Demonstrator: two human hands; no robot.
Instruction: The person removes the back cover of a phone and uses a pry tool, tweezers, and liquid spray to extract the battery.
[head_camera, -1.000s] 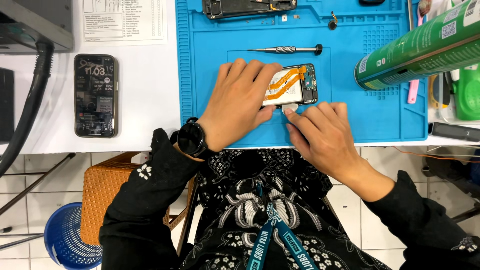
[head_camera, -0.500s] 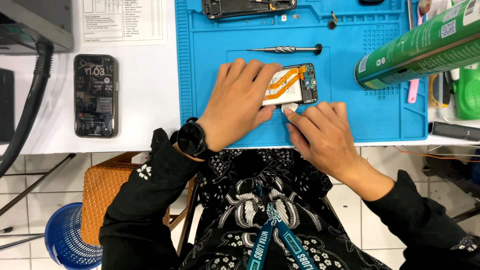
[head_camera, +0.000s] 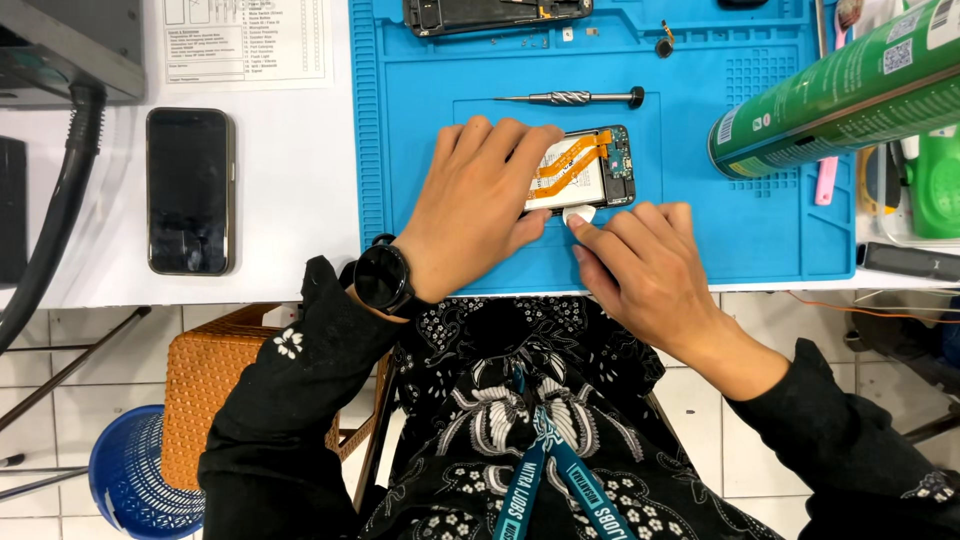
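Observation:
An opened phone (head_camera: 590, 165) with orange flex cables lies face down on the blue work mat (head_camera: 420, 160). My left hand (head_camera: 480, 205) lies flat over its left half and holds it down. My right hand (head_camera: 640, 265) is just below the phone's lower edge, its fingertips pinched on a small white pick (head_camera: 579, 214) that touches that edge. A black watch sits on my left wrist.
A screwdriver (head_camera: 570, 98) lies above the phone. A black phone frame (head_camera: 495, 14) and small parts sit at the mat's far edge. A dark phone (head_camera: 190, 190) rests on the white table at left. A green can (head_camera: 840, 90) juts in from the right.
The screen of the phone on the white table has gone dark. My hands and the opened phone have hardly moved.

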